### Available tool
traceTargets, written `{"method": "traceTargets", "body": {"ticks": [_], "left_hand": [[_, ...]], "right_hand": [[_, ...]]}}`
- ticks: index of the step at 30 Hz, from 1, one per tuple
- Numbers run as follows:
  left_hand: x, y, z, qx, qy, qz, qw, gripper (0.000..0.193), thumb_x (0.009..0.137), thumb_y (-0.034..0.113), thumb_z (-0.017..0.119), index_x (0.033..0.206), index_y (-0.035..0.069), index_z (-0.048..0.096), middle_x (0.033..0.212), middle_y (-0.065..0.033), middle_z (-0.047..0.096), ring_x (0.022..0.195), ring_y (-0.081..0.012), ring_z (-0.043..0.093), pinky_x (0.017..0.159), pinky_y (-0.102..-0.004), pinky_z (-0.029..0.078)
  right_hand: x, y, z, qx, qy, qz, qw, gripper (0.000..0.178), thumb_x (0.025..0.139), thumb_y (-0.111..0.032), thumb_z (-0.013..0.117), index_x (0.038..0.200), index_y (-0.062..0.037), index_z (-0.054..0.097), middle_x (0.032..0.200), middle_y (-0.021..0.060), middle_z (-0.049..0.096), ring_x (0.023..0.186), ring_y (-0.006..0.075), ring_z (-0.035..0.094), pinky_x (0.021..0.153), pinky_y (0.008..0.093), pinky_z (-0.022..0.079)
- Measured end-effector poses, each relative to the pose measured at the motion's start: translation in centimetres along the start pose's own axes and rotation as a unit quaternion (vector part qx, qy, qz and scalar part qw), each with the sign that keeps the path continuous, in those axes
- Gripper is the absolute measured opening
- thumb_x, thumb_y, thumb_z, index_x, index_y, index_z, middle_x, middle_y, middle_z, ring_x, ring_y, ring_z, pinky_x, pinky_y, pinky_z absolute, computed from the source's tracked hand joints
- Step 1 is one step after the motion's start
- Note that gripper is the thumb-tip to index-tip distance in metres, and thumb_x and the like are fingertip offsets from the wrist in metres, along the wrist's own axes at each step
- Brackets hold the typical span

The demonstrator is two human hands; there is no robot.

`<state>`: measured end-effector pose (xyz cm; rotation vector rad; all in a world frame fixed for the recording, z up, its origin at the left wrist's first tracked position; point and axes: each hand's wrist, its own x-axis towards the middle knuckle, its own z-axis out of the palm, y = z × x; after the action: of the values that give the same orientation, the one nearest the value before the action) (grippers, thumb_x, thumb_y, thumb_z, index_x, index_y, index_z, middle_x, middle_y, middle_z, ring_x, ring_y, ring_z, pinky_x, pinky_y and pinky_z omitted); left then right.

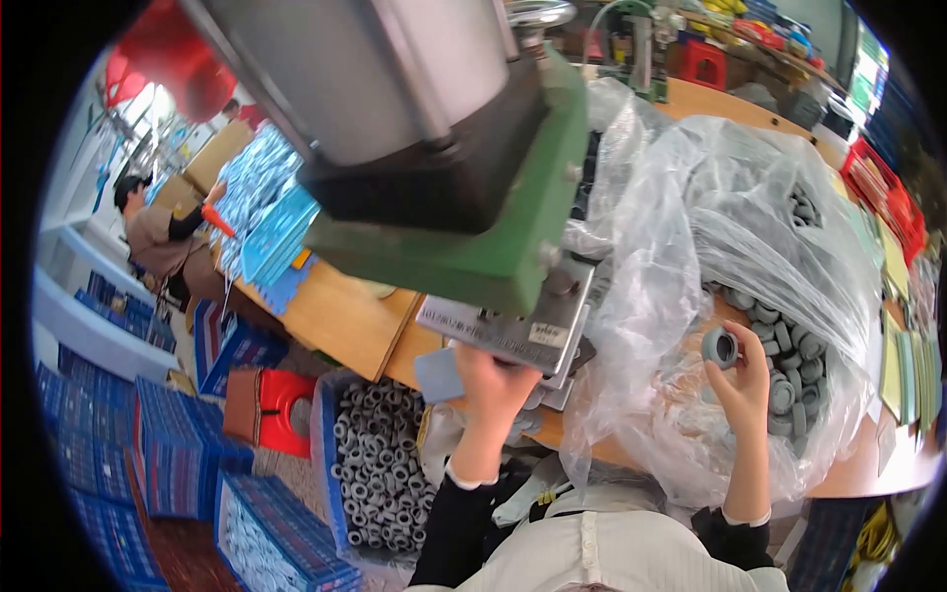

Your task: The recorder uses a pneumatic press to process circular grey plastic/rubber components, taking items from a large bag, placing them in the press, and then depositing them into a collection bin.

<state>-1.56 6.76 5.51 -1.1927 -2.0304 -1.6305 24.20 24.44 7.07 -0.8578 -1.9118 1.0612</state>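
My right hand pinches a grey plastic ring between thumb and fingers, its dark hollow side showing. Beneath it spreads a clear plastic bag, with several similar grey round parts showing at its mouth. My left hand reaches under the metal plate of a bench press with a green head and a grey cylinder. The plate hides those fingers and anything in them.
A blue bin full of grey rings stands on the floor by my left side. Beyond it are a red stool and stacked blue crates. A co-worker sits at the far left. A red basket stands at the right.
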Motion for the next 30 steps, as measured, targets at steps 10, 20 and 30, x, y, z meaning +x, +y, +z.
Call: {"method": "traceTargets", "body": {"ticks": [10, 20, 30], "left_hand": [[0.9, 1.8, 0.5, 0.111, 0.054, -0.065, 0.99, 0.041, 0.068, 0.016, 0.079, 0.101, -0.001, 0.061, 0.089, -0.0109, 0.065, 0.08, -0.0204, 0.061, 0.074, -0.0295, 0.047], [-13.2, -9.9, -19.1, 0.436, 0.31, -0.259, 0.804, 0.077, 0.072, 0.024, 0.078, 0.132, -0.003, 0.039, 0.133, -0.0243, 0.043, 0.125, -0.036, 0.038, 0.104, -0.0447, 0.03], [-5.1, -10.5, -7.7, 0.283, -0.121, -0.142, 0.941, 0.029, 0.09, 0.017, 0.053, 0.115, 0.005, 0.059, 0.12, -0.0122, 0.059, 0.124, -0.037, 0.043, 0.103, -0.0582, 0.024]], "right_hand": [[-0.9, -7.6, 10.4, 0.165, -0.165, -0.108, 0.966, 0.055, 0.073, -0.007, 0.075, 0.121, 0.001, 0.05, 0.11, 0.014, 0.061, 0.093, 0.0216, 0.063, 0.08, 0.0352, 0.051], [0.6, -8.4, 17.0, 0.123, -0.124, -0.138, 0.975, 0.036, 0.07, -0.009, 0.077, 0.101, -0.0011, 0.061, 0.08, 0.0139, 0.062, 0.065, 0.0267, 0.061, 0.058, 0.0337, 0.049], [0.3, -8.9, 12.7, 0.171, -0.145, -0.096, 0.97, 0.039, 0.078, -0.011, 0.067, 0.112, 0.0008, 0.055, 0.1, 0.0195, 0.064, 0.092, 0.0362, 0.062, 0.075, 0.036, 0.05]]}}
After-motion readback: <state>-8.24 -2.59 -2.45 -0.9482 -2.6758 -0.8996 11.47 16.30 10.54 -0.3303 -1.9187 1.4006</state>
